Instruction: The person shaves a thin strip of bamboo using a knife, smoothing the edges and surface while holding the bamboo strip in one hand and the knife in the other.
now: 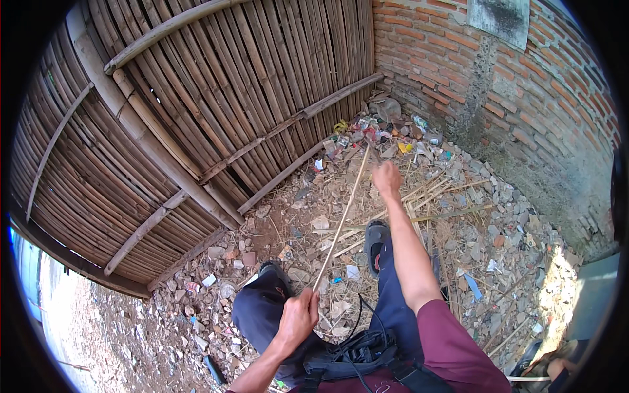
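Note:
A long, thin bamboo strip (341, 226) slants up and away from me over the ground. My left hand (299, 321) is closed around its near end, close to my left knee. Farther out, my right hand (386, 178) is closed in a fist on what looks like a knife (373, 152); its handle is hidden in the fingers. The dark blade lies against or very near the strip's far end; whether they touch I cannot tell. Several cut bamboo strips (429, 195) lie on the ground beyond my right shoe.
A bamboo slat wall (262, 85) rises at left, meeting a brick wall (517, 98) at the far corner. Litter (400, 134) is heaped there. Stones and rubble cover the ground around my shoes (375, 239). Part of another person (560, 370) shows at lower right.

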Demonstrator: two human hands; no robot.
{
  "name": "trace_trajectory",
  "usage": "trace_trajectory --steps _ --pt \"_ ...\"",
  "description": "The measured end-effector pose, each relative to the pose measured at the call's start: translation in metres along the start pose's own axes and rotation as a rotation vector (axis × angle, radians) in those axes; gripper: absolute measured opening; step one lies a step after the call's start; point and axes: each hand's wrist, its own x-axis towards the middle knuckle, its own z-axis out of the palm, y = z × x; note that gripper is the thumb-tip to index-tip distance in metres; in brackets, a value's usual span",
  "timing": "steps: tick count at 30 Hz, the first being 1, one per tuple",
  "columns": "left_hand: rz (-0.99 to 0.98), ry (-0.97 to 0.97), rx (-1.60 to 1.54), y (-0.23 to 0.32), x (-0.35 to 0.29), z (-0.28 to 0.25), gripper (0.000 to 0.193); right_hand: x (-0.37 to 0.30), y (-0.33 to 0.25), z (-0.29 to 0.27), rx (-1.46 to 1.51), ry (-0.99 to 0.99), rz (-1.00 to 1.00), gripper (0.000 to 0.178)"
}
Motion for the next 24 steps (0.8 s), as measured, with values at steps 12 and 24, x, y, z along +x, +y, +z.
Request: trace_trajectory --steps 12,24 --pt "-0.515 -0.287 -0.635 -0.012 0.011 -0.025 0.035 -0.031 -0.047 -0.054 0.787 -0.682 0.052 0.039" --pt "-0.503 -0.444 -0.802 -0.02 0.044 -0.017 0.036 -0.044 -0.061 -0.086 1.295 -0.847 0.07 0.051"
